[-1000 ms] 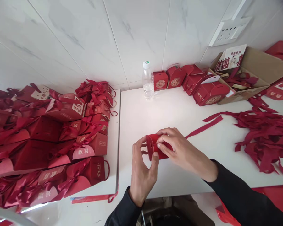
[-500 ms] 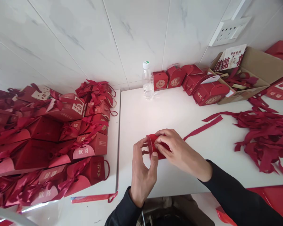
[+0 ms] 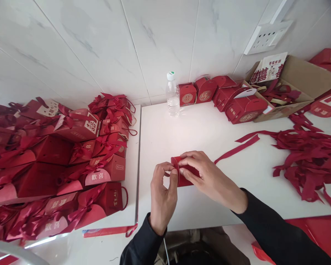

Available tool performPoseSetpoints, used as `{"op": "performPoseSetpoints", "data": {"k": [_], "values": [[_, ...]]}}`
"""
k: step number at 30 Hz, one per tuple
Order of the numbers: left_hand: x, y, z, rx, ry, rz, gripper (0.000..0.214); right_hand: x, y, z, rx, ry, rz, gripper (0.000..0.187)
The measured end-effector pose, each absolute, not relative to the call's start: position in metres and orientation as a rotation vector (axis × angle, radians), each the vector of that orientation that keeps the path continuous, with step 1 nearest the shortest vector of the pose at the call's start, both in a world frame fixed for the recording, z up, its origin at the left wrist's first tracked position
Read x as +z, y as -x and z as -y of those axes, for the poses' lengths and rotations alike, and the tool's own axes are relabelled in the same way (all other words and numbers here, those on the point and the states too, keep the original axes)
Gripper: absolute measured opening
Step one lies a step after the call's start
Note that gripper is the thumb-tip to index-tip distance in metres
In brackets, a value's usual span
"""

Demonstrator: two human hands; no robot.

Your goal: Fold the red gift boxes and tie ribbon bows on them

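A small red paper gift box (image 3: 184, 180) lies on the white table in front of me, partly covered by my fingers. My left hand (image 3: 165, 187) is closed at its left end, thumb and forefinger pinched at the rounded flap. From the right, my right hand (image 3: 201, 171) is closed on the box's upper part, its fingertips close to the left ones. Whether a ribbon end is between the fingertips cannot be made out. A dark red ribbon (image 3: 237, 149) runs from behind my right hand across the table to the right.
Many red boxes with bows (image 3: 105, 176) crowd the left. At the back stand a water bottle (image 3: 173, 97), several red boxes (image 3: 187, 95) and an open cardboard carton (image 3: 300, 81) holding ribbons and cards. A ribbon heap (image 3: 306, 158) lies at right.
My left hand has shifted slightly left, and its thumb and forefinger have come together at the box's left flap. My right hand stays almost in place on the box.
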State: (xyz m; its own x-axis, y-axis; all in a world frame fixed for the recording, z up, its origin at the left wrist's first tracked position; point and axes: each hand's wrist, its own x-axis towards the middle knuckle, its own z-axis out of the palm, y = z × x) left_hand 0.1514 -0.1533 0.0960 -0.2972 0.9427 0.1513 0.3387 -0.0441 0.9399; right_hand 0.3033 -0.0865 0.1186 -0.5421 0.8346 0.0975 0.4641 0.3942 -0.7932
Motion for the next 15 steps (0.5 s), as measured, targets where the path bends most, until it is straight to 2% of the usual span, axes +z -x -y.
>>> {"op": "performPoseSetpoints", "data": {"k": [4,7,10,13,14,15], "values": [[0.126,-0.122,0.148,1.443,-1.365,-1.668,0.010,0.117,-0.324,0.091,1.043,1.358,1.880,0.033],[0.151,-0.086,0.146,1.690,-1.283,-1.874,0.013,0.109,-0.345,0.099,1.069,1.595,1.658,0.040],[0.157,-0.061,0.150,1.811,-1.186,-2.219,0.017,0.094,-0.363,0.111,1.355,1.662,1.539,0.055],[0.135,-0.065,0.166,1.593,-1.162,-2.460,0.016,0.077,-0.367,0.122,1.779,1.655,1.347,0.059],[0.123,-0.071,0.172,1.471,-1.151,-2.416,0.020,0.073,-0.365,0.124,1.883,1.652,1.247,0.057],[0.109,-0.080,0.178,1.296,-1.174,-2.253,0.033,0.070,-0.362,0.125,1.961,1.643,1.136,0.054]]}}
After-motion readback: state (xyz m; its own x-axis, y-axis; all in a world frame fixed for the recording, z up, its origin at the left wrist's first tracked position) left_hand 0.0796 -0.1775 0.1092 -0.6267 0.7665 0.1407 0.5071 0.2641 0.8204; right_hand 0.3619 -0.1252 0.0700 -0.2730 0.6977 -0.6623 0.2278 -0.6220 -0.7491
